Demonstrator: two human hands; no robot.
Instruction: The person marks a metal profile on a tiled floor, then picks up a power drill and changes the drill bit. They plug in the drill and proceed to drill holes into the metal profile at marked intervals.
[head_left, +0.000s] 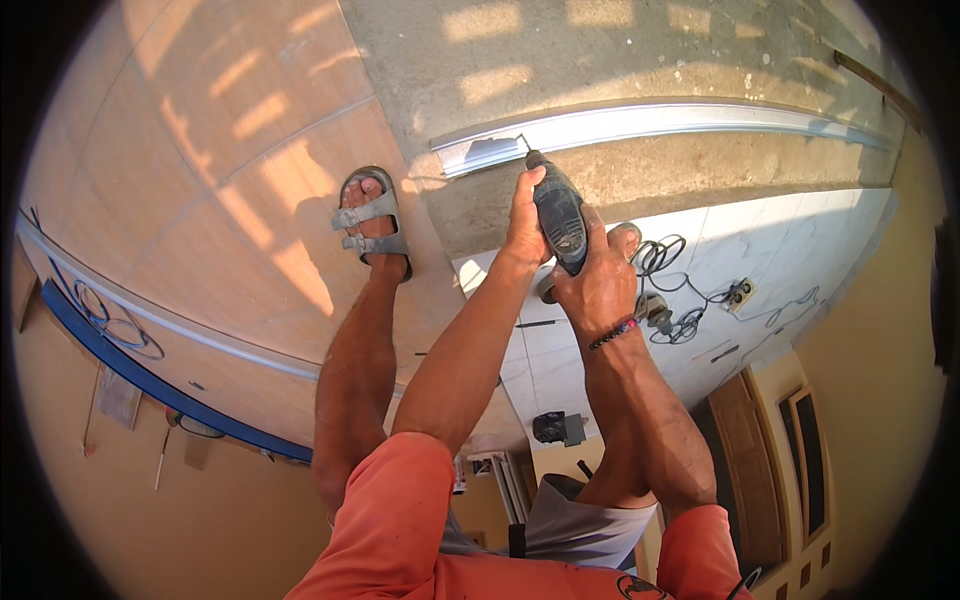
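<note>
Orange shirt (395, 510) bearing a dark, cropped emblem (640, 587) lies below hands (598, 283) wrapped around a dark drill (560, 212).

Peach floor tiles (200, 210) cover the left side; white marble-patterned tiles (780, 215) occupy the right. A long blue bar (158, 386) runs near the peach floor tiles. At lower right, a brown wooden door (745, 460) stands beside a narrow wood-framed dark panel (812, 455).

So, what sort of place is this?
Likely a building under construction or renovation: bare concrete beside white tiles, a long pale strip, and a power tool in hand.
</note>
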